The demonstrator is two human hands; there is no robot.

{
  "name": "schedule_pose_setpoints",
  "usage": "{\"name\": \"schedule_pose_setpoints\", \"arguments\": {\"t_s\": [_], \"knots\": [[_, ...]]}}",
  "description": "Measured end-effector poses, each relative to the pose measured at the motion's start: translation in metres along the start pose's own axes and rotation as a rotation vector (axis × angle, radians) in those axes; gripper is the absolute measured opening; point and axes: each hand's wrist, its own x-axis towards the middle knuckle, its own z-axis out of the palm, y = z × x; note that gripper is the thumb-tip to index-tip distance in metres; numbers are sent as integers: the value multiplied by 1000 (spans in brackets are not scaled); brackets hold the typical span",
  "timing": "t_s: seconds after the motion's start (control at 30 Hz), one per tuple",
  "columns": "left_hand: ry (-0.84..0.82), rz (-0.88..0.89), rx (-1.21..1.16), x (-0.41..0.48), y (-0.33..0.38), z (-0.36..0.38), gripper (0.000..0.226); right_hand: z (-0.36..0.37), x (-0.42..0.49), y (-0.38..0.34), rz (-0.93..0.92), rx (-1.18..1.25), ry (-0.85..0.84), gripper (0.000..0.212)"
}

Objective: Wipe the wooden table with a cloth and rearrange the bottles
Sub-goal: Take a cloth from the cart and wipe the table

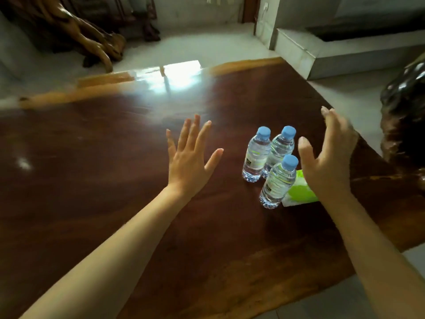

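Note:
Three clear water bottles with blue caps stand upright in a tight cluster on the dark wooden table [92, 180]: one at the left [256, 155], one behind it [281, 146], one nearest me [278, 183]. A green and white tissue pack [299, 193] lies just right of the nearest bottle, partly hidden by my right wrist. My left hand [190, 157] hovers open, fingers spread, left of the bottles. My right hand [328, 153] is open and curved on the right side of the cluster, touching nothing.
The table's far edge [138, 77] shines with window glare. A carved dark wooden seat [404, 125] stands at the table's right end. A gnarled root sculpture [76, 31] sits on the tiled floor beyond, and a low white step [345, 54] at the back right.

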Motion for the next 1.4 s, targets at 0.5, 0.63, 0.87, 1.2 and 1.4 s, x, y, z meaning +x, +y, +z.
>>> {"name": "schedule_pose_setpoints", "arguments": {"t_s": [0.5,0.63,0.87,1.2,1.4], "knots": [[51,-697,367,-131,-196,-275,71,144,-39,-335,-605,35,-656,91],[125,-895,486,-223,-234,-349,73,148,-94,-445,-777,139,-671,90],[229,-1210,629,-433,-266,-480,77,121,-251,-635,-1061,407,-756,89],[286,-1578,805,-712,-248,-625,74,45,-505,-833,-1387,659,-948,72],[433,-1718,735,-797,-247,-670,58,16,-602,-904,-1549,684,-1090,56]]}}
